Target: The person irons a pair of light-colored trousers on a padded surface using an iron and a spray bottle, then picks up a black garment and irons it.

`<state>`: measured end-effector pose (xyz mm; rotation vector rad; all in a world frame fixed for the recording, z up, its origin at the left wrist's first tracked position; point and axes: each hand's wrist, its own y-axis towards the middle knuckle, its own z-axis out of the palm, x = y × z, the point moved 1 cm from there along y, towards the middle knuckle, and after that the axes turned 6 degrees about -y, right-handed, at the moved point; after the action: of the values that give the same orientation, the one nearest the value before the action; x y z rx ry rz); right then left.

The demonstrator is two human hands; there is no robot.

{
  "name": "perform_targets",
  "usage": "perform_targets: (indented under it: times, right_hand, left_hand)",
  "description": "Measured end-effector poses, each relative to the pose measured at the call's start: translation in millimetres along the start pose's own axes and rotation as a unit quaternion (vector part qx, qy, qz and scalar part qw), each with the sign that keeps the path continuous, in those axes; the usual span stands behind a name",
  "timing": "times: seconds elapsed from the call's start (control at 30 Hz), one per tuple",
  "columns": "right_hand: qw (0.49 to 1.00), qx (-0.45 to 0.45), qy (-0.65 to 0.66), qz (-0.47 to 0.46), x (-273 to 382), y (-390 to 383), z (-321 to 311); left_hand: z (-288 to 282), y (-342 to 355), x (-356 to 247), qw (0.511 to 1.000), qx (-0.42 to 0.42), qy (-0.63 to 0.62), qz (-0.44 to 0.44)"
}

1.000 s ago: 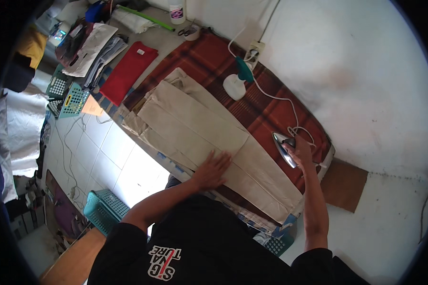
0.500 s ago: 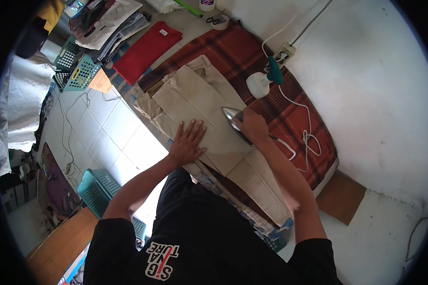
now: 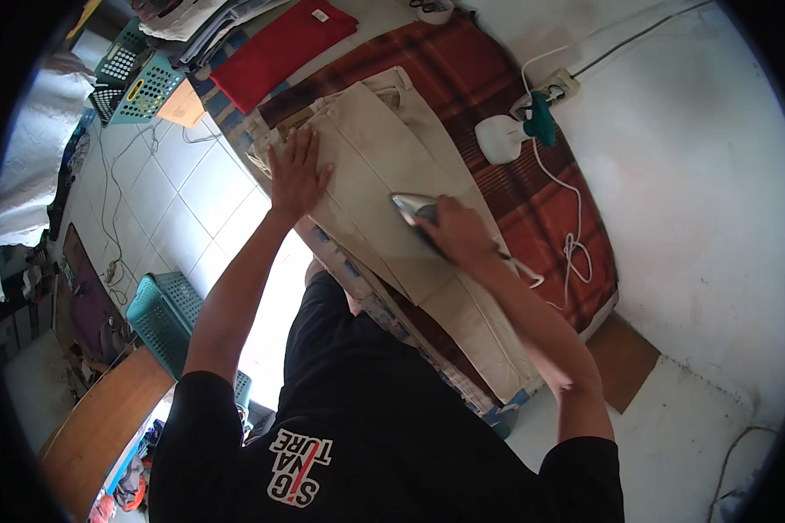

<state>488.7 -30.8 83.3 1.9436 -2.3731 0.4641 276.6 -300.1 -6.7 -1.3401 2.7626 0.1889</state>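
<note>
Beige trousers (image 3: 366,157) lie folded lengthwise on a red plaid cloth (image 3: 445,74) over the board. My left hand (image 3: 298,174) rests open on their upper left part, fingers slightly apart, near the waistband end. My right hand (image 3: 458,234) is closed round the handle of a silver-soled iron (image 3: 403,206), which sits on the middle of the trousers with its tip pointing up and left. A white cord runs from behind the iron across the plaid cloth. A white spray bottle (image 3: 497,139) with a teal top stands beyond the trousers at the right.
A red folded garment (image 3: 279,48) and stacked clothes (image 3: 183,35) lie at the upper left. Teal baskets (image 3: 148,87) stand beside the floor tiles (image 3: 192,192), another (image 3: 161,322) lower. A socket (image 3: 563,85) and cables are by the right wall (image 3: 698,200).
The iron has moved from the plaid cloth at the right onto the trousers. My left hand has slid up and left along them. The view has shifted.
</note>
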Motion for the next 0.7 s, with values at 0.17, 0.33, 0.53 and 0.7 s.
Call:
perform_targets:
  times: [0.17,0.33,0.53,0.7]
  right_hand:
    - [1.0,-0.02,-0.018,0.015,78,49,4]
    - [0.998,-0.054,0.02,0.013,103,118,0]
    - [0.996,0.009,0.001,-0.087,138,148,1]
    - [0.987,0.04,-0.021,-0.156,143,75,27]
  left_hand:
    - [5,31,42,0.998,-0.039,0.028,-0.038]
    - [-2,49,56,0.985,-0.059,-0.156,-0.044]
    - [7,55,80,0.952,-0.162,-0.26,-0.018]
    - [4,53,76,0.952,-0.163,-0.257,-0.016]
